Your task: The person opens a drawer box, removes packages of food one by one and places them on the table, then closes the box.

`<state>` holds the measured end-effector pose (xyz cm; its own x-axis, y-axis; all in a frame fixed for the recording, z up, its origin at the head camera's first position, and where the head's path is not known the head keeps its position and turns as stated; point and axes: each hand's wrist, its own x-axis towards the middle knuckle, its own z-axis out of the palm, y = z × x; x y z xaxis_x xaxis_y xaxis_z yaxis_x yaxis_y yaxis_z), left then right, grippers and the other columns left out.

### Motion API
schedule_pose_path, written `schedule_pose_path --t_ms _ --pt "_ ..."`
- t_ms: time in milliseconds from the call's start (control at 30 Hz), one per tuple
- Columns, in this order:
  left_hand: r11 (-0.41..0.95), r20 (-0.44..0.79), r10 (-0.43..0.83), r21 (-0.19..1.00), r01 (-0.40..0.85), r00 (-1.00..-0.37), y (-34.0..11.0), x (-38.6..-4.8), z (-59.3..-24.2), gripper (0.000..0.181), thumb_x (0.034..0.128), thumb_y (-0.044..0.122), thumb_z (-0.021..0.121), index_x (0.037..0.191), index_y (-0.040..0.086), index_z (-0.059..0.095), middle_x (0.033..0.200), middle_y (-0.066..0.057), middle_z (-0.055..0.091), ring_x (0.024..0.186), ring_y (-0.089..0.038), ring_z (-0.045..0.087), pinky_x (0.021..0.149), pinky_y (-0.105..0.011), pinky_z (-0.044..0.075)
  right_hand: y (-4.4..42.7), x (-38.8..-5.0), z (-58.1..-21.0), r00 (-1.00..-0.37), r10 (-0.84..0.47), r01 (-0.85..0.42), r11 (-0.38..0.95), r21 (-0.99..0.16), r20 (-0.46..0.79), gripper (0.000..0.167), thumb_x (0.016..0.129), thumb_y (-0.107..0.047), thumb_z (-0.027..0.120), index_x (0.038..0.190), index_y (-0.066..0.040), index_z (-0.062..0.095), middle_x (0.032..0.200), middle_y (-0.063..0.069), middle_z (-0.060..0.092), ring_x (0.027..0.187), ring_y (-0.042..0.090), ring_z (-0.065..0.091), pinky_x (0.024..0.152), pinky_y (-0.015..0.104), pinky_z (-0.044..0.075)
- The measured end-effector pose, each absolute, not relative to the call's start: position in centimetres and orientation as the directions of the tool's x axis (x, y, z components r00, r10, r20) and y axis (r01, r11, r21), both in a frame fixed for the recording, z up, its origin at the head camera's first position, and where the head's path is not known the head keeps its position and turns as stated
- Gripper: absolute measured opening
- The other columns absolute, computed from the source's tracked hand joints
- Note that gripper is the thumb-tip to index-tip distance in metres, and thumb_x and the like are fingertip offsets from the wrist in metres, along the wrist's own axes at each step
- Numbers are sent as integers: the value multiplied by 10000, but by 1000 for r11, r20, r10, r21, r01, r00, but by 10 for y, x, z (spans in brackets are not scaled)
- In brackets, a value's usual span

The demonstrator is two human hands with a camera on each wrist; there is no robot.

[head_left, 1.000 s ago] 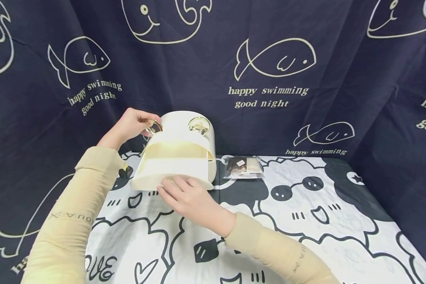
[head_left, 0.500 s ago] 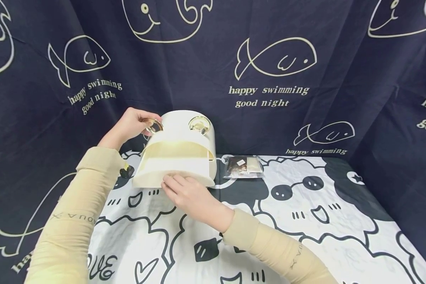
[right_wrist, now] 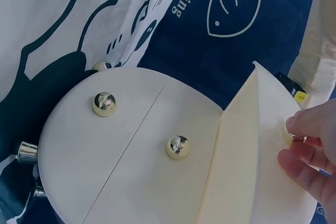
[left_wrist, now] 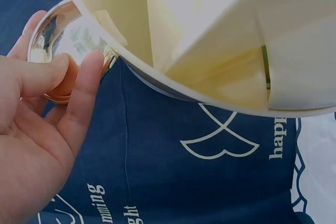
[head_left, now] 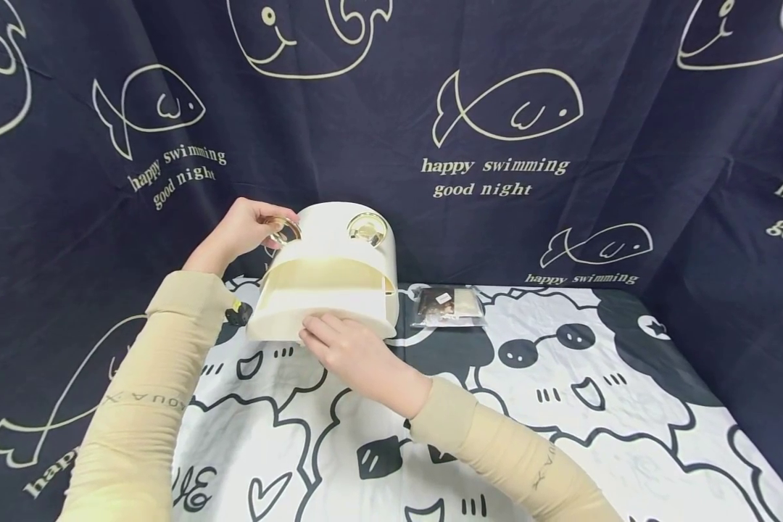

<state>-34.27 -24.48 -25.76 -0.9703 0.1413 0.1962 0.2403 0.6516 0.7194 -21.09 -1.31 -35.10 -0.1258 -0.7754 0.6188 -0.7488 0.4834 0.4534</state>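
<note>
A white rounded box (head_left: 346,250) with a partly pulled-out drawer (head_left: 322,322) stands at the back of the table. My left hand (head_left: 243,230) grips a shiny gold disc (left_wrist: 73,40) at the box's upper left, thumb on its face and fingers about its rim. A matching gold disc (head_left: 367,230) sits at the upper right. At the drawer front, my right hand (head_left: 349,348) pinches a small gold knob (right_wrist: 288,134), seen partly between thumb and fingers in the right wrist view. Other gold knobs (right_wrist: 178,147) show on the white drawer fronts there.
Right of the box lies a clear plastic packet (head_left: 449,307) with dark and pale contents. A small black item with a yellow mark (head_left: 238,313) lies to the left, near my left sleeve. A dark blue fish-print curtain (head_left: 365,130) hangs close behind.
The drawer front has shifted slightly inward toward the box, and my right hand has moved with it. My left hand keeps its grip on the gold disc.
</note>
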Motion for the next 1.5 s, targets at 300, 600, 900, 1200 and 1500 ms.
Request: schedule_pose_path --t_ms 300,600,900,1200,1500 --pt "649 195 147 721 243 -970 -244 -342 -258 260 903 -59 546 1109 23 683 1077 -192 654 650 -118 659 617 -254 597 -12 -216 -351 -134 -778 -760 478 440 614 216 924 -59 552 1104 -74 669 1148 43 587 1073 167 552 955 215 482" --pt "655 201 155 712 253 -967 -244 -344 -257 268 901 -65 540 1094 42 692 1080 -190 655 705 -131 662 623 -256 601 -11 -221 -350 -150 -770 -781 477 403 620 260 888 -4 547 1115 -67 659 1155 43 577 1079 175 549 973 229 471" --pt "659 201 153 708 251 -968 -244 -343 -258 260 895 -66 555 1099 29 687 1056 -189 655 659 -107 653 619 -266 602 -15 -232 -350 -180 -751 -782 501 371 636 248 880 0 576 1101 -66 668 1151 41 576 1072 176 549 951 226 481" --pt "648 198 135 724 237 -971 -246 -344 -261 282 902 -65 535 1116 47 681 1138 -180 641 707 -122 651 621 -248 595 -18 -250 -351 -217 -726 -812 505 292 652 265 880 18 583 1119 -60 668 1154 43 578 1104 174 546 1003 221 449" --pt "620 240 113 741 257 -964 -245 -344 -266 262 900 -60 551 1085 57 695 981 -131 692 671 -118 632 603 -245 588 -18 -261 -351 -230 -695 -812 523 259 681 244 887 0 588 1107 -64 674 1132 45 589 1085 174 559 993 219 455"
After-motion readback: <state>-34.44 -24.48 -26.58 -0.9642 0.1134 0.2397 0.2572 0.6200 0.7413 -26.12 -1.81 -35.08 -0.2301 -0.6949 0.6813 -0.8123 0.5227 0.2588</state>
